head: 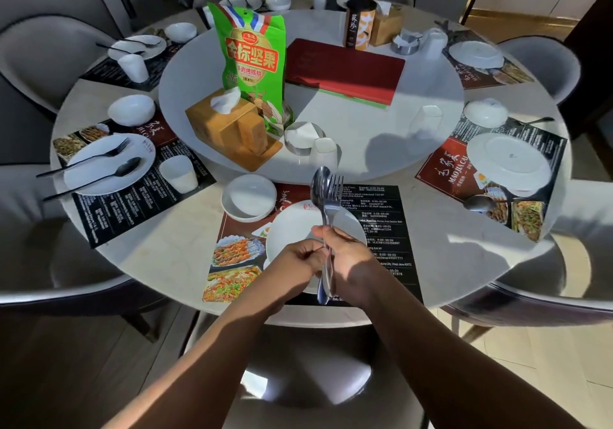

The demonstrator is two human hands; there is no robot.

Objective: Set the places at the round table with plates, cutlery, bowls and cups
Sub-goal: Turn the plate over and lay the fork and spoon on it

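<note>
Both hands meet above the plate on the near placemat. The right hand has its fingers closed around a spoon and a fork, held upright. The left hand pinches their handles. A bowl stands just beside the plate.

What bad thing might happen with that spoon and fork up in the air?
The spoon and fork are pinched together upright, between the left hand and right hand, above the plate. One might slip and clatter onto it. Swinging them left could knock the bowl.
</note>
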